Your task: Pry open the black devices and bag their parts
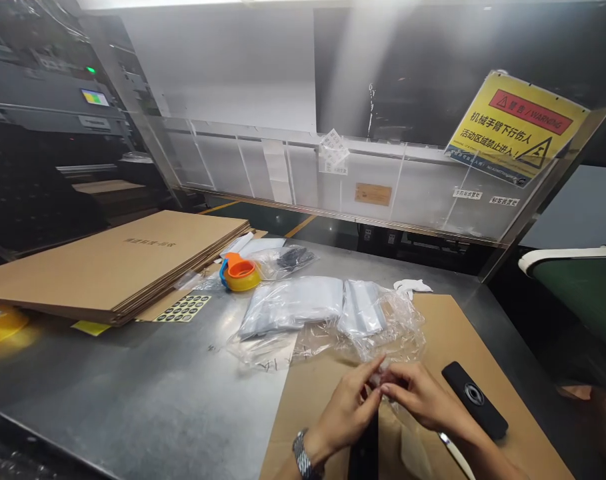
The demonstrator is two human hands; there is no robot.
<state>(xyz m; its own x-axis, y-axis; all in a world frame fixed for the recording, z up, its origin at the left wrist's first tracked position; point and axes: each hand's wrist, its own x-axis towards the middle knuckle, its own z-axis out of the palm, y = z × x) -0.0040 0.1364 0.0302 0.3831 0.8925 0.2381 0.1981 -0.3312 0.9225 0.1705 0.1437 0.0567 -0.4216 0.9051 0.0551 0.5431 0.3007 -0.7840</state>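
Note:
Both hands meet at their fingertips over the brown cardboard sheet [303, 413]. My left hand [340, 410], with a metal watch band at the wrist, pinches thin clear plastic [377, 377]. The fingers of my right hand [423, 397] are closed on the same plastic from the other side; its full shape is hidden. A black strip-like object [363, 447] shows beneath my left hand. Right of my right hand lies a black oblong device [475, 400] with a round silver ring. Beyond the fingertips are stacked clear plastic bags [297, 303] in a crumpled clear wrapper [403, 327].
A stack of flat cardboard [117, 260] covers the left of the metal table [183, 393]. An orange and blue tape dispenser [240, 273] stands behind a sheet of round stickers [183, 309]. A clear panel with a yellow warning sign [517, 127] rises behind. A white pen-like object [455, 455] lies near my right forearm.

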